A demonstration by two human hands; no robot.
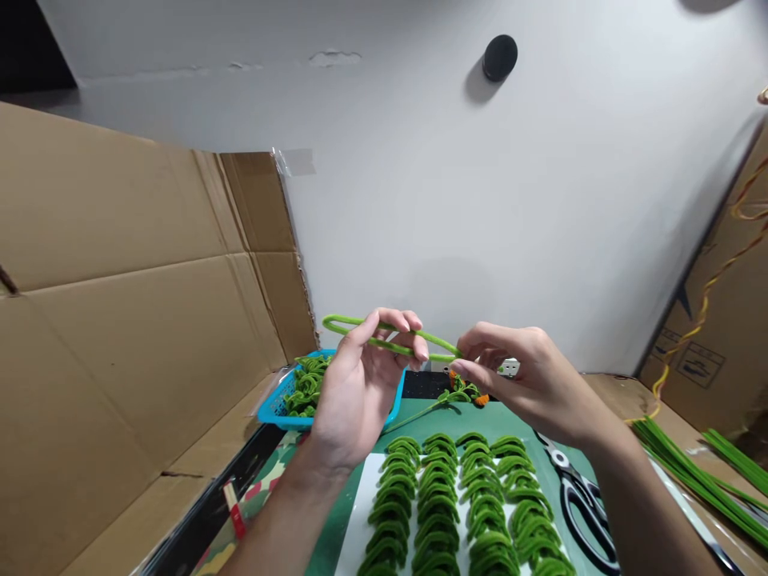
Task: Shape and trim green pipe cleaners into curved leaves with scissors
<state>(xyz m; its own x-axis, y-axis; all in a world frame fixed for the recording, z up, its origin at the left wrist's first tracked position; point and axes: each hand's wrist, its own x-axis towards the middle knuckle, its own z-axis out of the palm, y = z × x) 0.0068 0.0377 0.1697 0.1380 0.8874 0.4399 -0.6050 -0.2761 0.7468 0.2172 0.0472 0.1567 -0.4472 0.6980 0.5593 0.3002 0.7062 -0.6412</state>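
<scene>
A green pipe cleaner (pixel 441 346), bent into a long narrow loop, is held up between my two hands above the table. My left hand (pixel 363 384) has its fingers curled around the middle of the loop, and the rounded end sticks out to the left. At the other end, my right hand (pixel 510 364) pinches the two strands together between thumb and fingertips. Below the hands, several rows of curved green pipe cleaner pieces (pixel 438 504) lie on a white sheet (pixel 354 544).
Behind my left hand stands a blue basket (pixel 273 412) of green pieces. A stem with orange parts (pixel 459 392) lies at the back. Scissors (pixel 579 496) and straight green pipe cleaners (pixel 690 472) lie to the right. Cardboard (pixel 120 280) walls the left side.
</scene>
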